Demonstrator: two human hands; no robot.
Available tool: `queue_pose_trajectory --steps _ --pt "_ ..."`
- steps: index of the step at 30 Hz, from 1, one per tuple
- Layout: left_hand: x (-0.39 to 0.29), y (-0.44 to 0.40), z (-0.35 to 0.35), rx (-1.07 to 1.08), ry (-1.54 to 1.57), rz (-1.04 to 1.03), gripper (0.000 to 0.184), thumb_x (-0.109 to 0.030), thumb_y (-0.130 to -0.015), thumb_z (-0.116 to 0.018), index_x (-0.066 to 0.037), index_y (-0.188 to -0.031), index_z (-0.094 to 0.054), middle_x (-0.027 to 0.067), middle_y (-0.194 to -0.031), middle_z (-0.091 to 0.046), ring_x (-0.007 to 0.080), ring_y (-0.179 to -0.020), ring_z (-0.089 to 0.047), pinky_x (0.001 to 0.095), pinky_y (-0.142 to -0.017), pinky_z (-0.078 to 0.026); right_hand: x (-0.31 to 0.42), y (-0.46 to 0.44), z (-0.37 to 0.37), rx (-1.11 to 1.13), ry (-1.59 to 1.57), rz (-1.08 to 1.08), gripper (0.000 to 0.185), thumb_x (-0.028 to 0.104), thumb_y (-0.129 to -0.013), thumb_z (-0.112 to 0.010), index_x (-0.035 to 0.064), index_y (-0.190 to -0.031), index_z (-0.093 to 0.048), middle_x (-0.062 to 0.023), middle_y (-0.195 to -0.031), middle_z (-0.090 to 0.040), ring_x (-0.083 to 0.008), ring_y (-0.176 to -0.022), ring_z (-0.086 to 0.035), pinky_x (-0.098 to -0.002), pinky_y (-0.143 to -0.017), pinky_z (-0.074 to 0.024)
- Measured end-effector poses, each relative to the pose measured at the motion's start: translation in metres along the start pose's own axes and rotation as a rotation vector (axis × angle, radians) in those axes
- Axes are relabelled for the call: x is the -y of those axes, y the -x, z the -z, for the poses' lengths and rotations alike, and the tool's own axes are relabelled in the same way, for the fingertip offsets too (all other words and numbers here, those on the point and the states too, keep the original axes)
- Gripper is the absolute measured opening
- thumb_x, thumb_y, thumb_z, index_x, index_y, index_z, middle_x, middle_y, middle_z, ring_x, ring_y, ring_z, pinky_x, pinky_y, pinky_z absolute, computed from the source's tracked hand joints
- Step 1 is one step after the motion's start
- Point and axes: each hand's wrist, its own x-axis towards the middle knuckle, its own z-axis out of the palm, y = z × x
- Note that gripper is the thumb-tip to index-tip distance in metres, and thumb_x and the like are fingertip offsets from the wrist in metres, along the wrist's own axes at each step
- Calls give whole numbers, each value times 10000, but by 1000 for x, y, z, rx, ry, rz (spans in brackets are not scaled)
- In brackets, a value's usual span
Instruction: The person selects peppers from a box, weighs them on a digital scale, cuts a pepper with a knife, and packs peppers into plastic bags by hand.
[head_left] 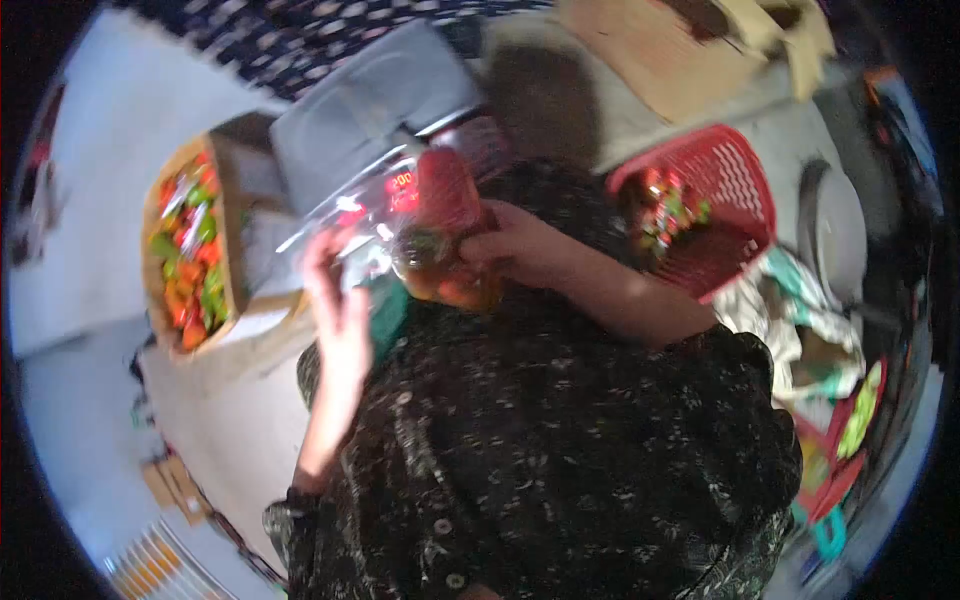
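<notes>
Left hand (338, 312) with fingers spread, right hand (512, 246) holding the clear bag of produce (437, 272) at centre!
Can't tell if the left touches it; beyond, red basket (742, 180) right, pepper-filled box (230, 225) left, then the grey scale (375, 105) far side, digits (402, 181) glowing red.

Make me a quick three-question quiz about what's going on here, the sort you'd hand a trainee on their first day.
1. Multiple choice: what does the person's right hand hold? A) a metal spoon; B) a clear plastic bag; C) a glass jug.
2. True or false: the red plastic basket is on the person's right.
3. Fill in the blank: the cardboard box on the person's left holds red, orange and green ____.

Key:
1. B
2. True
3. peppers
</notes>
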Motion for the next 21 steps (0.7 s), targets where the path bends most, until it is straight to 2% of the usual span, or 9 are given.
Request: queue_pose_trajectory --steps 3,4,6,7,11,13,14,18,21 --pt "60 14 22 -114 -112 184 457 -174 -948 -450 -7 -1350 -312 138 -1319 -402 236 -1255 -358 364 -1059 -255 48 71 44 35 -88 153 452 233 -813 -643 16 -1188 -513 -92 -1098 -604 -209 -991 -591 -345 -897 -468" --pt "90 20 38 -138 -170 261 460 -188 -956 -465 -6 -1351 -315 147 -1313 -407 227 -1251 -357 361 -1055 -256 61 81 62 0 -423 162 403 251 -846 -608 29 -1171 -521 -90 -1097 -604 -216 -986 -594 -348 -876 -482" --pt "125 33 61 -258 -123 571 503 -280 -935 -504 -34 -1342 -340 117 -1310 -421 218 -1242 -369 335 -1019 -293 78 125 121 -229 -482 249 322 274 -899 -552 56 -1136 -537 -86 -1071 -609 -219 -973 -598 -357 -839 -505" --pt "133 37 66 -336 -67 770 513 -307 -926 -512 -41 -1335 -351 102 -1310 -424 212 -1235 -375 320 -994 -318 80 159 148 -425 -191 314 288 279 -919 -530 70 -1118 -544 -84 -1048 -614 -214 -966 -599 -363 -824 -513" --pt "165 60 88 -272 -126 808 492 -357 -911 -514 -39 -1276 -426 87 -1248 -480 210 -1173 -432 299 -920 -360 48 243 241 -1178 -164 195 295 319 -912 -530 83 -1086 -562 -56 -969 -635 -171 -882 -614 -343 -767 -525" --pt "189 69 102 -121 -298 736 470 -357 -909 -516 -31 -1242 -463 90 -1198 -509 201 -1120 -464 296 -896 -368 16 284 284 -1076 -122 73 329 295 -859 -611 95 -1115 -554 -56 -1036 -611 -191 -939 -591 -346 -786 -510" --pt "201 75 104 -114 -360 562 430 -343 -905 -520 -26 -1195 -506 77 -1107 -537 184 -1019 -488 293 -867 -383 1 298 301 -1027 -104 11 362 282 -833 -651 101 -1129 -549 -56 -1069 -599 -201 -967 -580 -348 -795 -503" --pt "189 61 103 -64 -429 591 417 -336 -907 -521 -18 -1177 -518 71 -1093 -530 165 -988 -480 295 -828 -404 -28 297 316 -1266 -69 -21 419 283 -835 -656 100 -1188 -526 -71 -1091 -584 -222 -973 -572 -372 -783 -499" --pt "173 52 91 -102 -345 666 424 -347 -909 -516 -16 -1174 -522 80 -1108 -539 175 -1020 -490 310 -839 -415 -39 294 345 -1343 -185 119 402 295 -809 -683 96 -1139 -567 -47 -1018 -617 -222 -913 -599 -410 -766 -506"
